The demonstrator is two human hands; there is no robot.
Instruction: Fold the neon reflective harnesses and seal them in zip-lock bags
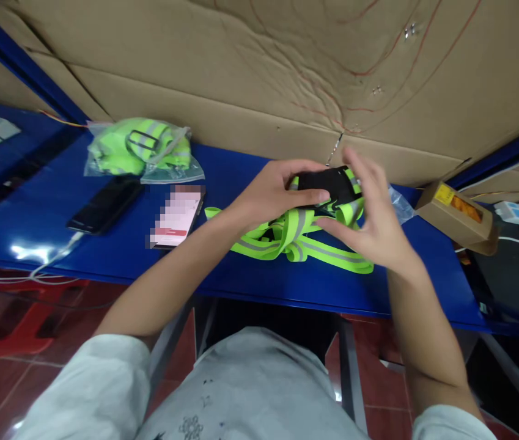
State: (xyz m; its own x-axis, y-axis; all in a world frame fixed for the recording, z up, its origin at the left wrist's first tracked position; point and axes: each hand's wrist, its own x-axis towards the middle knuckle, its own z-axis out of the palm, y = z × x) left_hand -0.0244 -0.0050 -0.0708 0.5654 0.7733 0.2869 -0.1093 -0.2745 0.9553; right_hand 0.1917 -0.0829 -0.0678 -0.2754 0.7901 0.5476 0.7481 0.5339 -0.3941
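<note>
A neon-yellow reflective strap vest (302, 239) with grey stripes lies bunched on the blue table (103, 256). Its black band (327, 182) is lifted above the pile. My left hand (272, 192) grips the left end of that black band, thumb on top. My right hand (369, 220) holds the right side of the bundle, fingers spread around the band and a yellow strap loop. A clear plastic bag (401, 206) peeks out behind my right hand.
A sealed plastic bag with another neon vest (142, 150) lies at the back left. Two phones, one dark (106, 205) and one lit (177, 217), lie beside it. A small cardboard box (458, 215) sits at the right. A cardboard wall (259, 73) backs the table.
</note>
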